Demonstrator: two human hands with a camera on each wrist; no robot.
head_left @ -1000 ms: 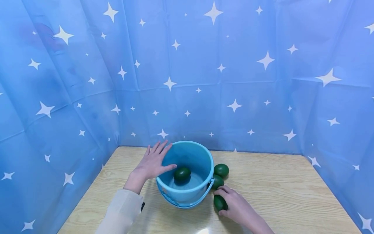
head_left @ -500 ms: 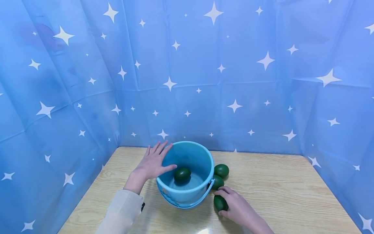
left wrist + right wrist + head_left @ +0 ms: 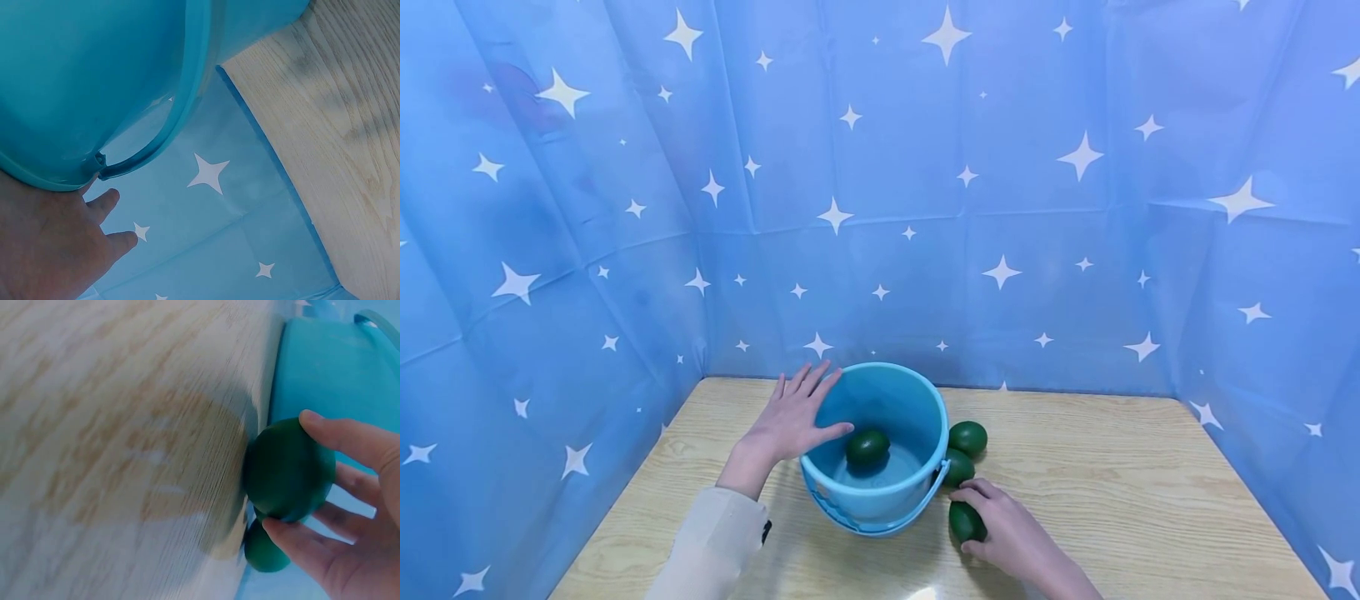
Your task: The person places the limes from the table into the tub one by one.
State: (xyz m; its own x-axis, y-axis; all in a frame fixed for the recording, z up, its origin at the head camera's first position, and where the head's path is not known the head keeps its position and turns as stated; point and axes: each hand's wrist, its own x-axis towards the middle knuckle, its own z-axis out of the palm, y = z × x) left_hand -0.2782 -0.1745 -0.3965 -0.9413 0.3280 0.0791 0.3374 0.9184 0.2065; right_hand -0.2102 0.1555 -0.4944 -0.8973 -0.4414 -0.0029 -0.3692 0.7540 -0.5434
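Note:
A light blue bucket [image 3: 880,504] stands upright on the table, with one dark green, smooth avocado [image 3: 867,448] lying inside. My left hand [image 3: 790,425] is at the bucket's left rim, fingers spread and fairly straight, thumb reaching over the opening. In the left wrist view that hand [image 3: 50,244] lies against the rim near the handle's joint. To the right of the bucket, my right hand [image 3: 1011,529] holds another avocado [image 3: 966,522] between thumb and fingers, close to the tabletop. The right wrist view shows fingertips on both sides of this avocado [image 3: 290,469].
Two more avocados, a nearer one [image 3: 958,468] beside the bucket wall and a farther one [image 3: 968,437], lie beyond my right hand. The bucket's handle [image 3: 895,527] hangs down at the front. A blue star-patterned curtain [image 3: 925,250] borders the wooden table [image 3: 1112,467].

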